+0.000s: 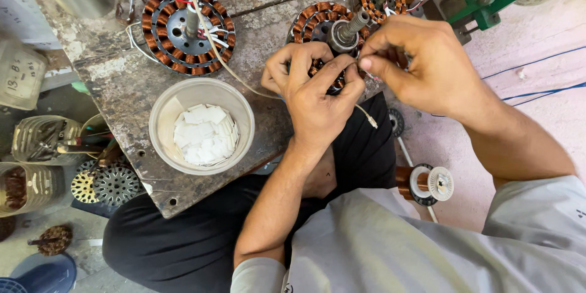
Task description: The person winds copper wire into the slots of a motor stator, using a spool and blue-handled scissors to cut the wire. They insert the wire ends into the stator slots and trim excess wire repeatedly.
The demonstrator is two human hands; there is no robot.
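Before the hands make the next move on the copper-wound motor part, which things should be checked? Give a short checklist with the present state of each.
1. Left hand steadies the wound stator: ok, fingers rest on its near edge.
2. Right hand grips something fine at the coils: ok, fingertips pinched; what they pinch cannot tell.
3. Stator sits fully on the workbench: ok, though close to the edge.
4. White cord is free of the hands: not ok, it runs under the left hand.
5. Bowl of white paper pieces is within reach: ok.
6. Winding is undamaged: cannot tell, the hands cover it.
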